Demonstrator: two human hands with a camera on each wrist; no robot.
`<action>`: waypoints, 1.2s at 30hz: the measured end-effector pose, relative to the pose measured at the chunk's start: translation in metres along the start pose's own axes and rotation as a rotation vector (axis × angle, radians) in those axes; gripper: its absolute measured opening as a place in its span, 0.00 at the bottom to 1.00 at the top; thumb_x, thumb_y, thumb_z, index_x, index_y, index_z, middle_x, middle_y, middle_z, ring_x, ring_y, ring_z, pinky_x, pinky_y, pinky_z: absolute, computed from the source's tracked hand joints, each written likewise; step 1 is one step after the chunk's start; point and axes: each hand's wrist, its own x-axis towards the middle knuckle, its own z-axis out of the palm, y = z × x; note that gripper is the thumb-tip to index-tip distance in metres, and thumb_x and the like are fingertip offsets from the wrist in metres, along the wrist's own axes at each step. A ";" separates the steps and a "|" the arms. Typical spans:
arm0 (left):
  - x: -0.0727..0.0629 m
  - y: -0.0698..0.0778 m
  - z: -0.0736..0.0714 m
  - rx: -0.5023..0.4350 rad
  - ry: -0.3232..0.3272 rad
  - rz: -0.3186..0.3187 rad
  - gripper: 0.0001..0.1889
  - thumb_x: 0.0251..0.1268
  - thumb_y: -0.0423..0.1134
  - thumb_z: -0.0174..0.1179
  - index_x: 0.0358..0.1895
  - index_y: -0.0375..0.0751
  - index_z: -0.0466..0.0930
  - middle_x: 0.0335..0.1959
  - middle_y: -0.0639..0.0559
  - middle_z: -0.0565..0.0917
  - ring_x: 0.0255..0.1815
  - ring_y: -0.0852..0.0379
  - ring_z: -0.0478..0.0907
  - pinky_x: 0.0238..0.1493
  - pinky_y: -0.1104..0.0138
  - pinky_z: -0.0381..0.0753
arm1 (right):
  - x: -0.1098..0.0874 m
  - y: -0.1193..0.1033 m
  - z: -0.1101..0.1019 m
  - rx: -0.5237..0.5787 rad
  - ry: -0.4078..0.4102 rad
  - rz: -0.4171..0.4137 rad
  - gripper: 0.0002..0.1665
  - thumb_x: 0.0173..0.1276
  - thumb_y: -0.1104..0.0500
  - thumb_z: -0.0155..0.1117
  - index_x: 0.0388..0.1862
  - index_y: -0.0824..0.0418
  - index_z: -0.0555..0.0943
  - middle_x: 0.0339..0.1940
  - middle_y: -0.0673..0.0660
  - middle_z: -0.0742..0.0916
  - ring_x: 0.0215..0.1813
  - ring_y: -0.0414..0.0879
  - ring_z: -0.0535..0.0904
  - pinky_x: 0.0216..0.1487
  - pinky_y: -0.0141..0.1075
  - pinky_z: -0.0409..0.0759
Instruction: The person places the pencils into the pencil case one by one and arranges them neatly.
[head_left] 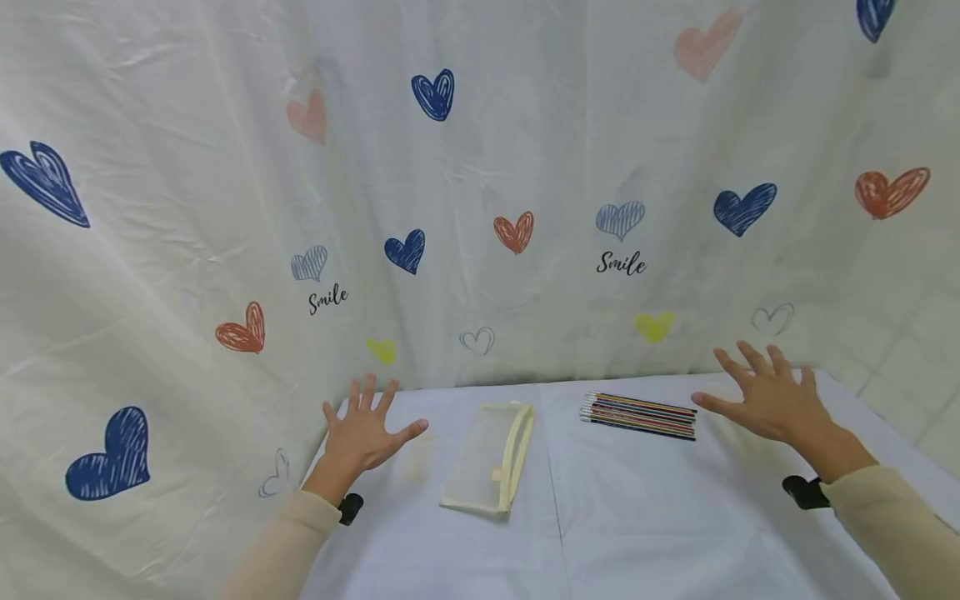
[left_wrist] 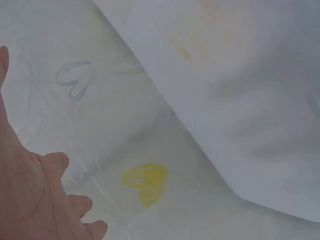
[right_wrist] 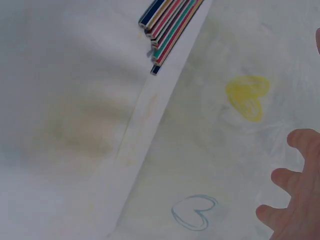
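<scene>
A pale yellow zippered pencil pouch [head_left: 480,458] with see-through mesh lies flat near the middle of the table. To its right, several striped pencils [head_left: 637,416] lie side by side in a bundle; their ends [right_wrist: 167,35] show at the top of the right wrist view. My left hand [head_left: 362,433] is held over the table's left side, fingers spread, holding nothing. Over the right side, just beyond the pencils, my right hand [head_left: 776,402] is spread the same way with nothing in it. In the left wrist view only part of the left hand [left_wrist: 30,185] shows.
A white cloth covers the table [head_left: 622,517]. Behind it and along the left hangs a white curtain [head_left: 540,150] printed with hearts and "Smile". Pale floor tiles [head_left: 922,358] show at the right. Dark wrist cameras [head_left: 805,492] sit below both hands.
</scene>
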 end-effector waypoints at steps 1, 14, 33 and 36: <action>-0.001 0.001 0.001 -0.004 0.000 0.003 0.56 0.57 0.86 0.41 0.84 0.58 0.48 0.86 0.40 0.43 0.85 0.32 0.39 0.68 0.20 0.36 | -0.001 -0.002 0.001 0.002 -0.004 -0.003 0.68 0.62 0.19 0.52 0.85 0.59 0.45 0.81 0.77 0.50 0.77 0.84 0.38 0.65 0.83 0.33; -0.029 0.028 0.031 -0.067 0.000 0.047 0.54 0.57 0.86 0.42 0.84 0.65 0.46 0.87 0.49 0.40 0.87 0.39 0.36 0.70 0.23 0.37 | -0.019 -0.045 0.026 -0.002 0.005 -0.090 0.57 0.66 0.22 0.53 0.81 0.57 0.59 0.79 0.72 0.60 0.76 0.78 0.52 0.64 0.82 0.46; -0.035 0.080 0.076 -0.457 0.107 0.095 0.43 0.66 0.75 0.51 0.79 0.56 0.63 0.77 0.43 0.68 0.77 0.40 0.65 0.67 0.32 0.63 | -0.005 -0.100 0.076 0.233 0.056 -0.139 0.41 0.65 0.47 0.73 0.74 0.59 0.71 0.63 0.74 0.74 0.60 0.75 0.71 0.52 0.70 0.73; -0.034 0.088 0.078 -0.553 0.109 0.065 0.42 0.66 0.72 0.55 0.78 0.55 0.65 0.76 0.43 0.69 0.76 0.39 0.66 0.67 0.33 0.65 | 0.001 -0.102 0.084 0.308 0.025 -0.108 0.39 0.66 0.50 0.72 0.73 0.58 0.72 0.62 0.75 0.74 0.61 0.74 0.70 0.52 0.69 0.73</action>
